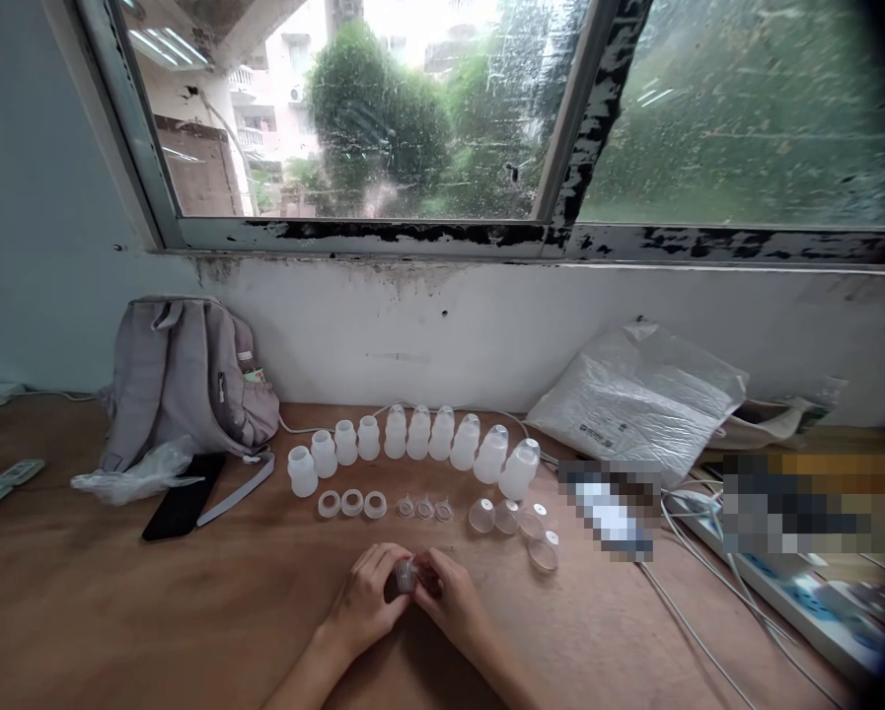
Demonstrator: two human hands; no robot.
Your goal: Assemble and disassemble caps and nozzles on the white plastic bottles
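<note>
A small translucent ribbed bottle collar [405,576] is held between my two hands above the front of the table. My left hand [368,597] curls around its left side. From the right, the fingers of my right hand [446,592] close on its other side, and they hide whatever else they may pinch. Just beyond lie three whitish collar rings [352,503], three clear silicone nipples [425,508] and several clear domed caps [481,516]. Behind them, frosted baby bottles stand upright in an arc: several open-necked ones [303,472] on the left, several with clear domed tops [419,434] towards the right.
A grey backpack [180,380] leans at the back left, near a crumpled plastic bag [137,473] and a black flat object [183,501]. A clear plastic package [641,399] rests against the wall. Cables and a power strip [774,577] lie at the right.
</note>
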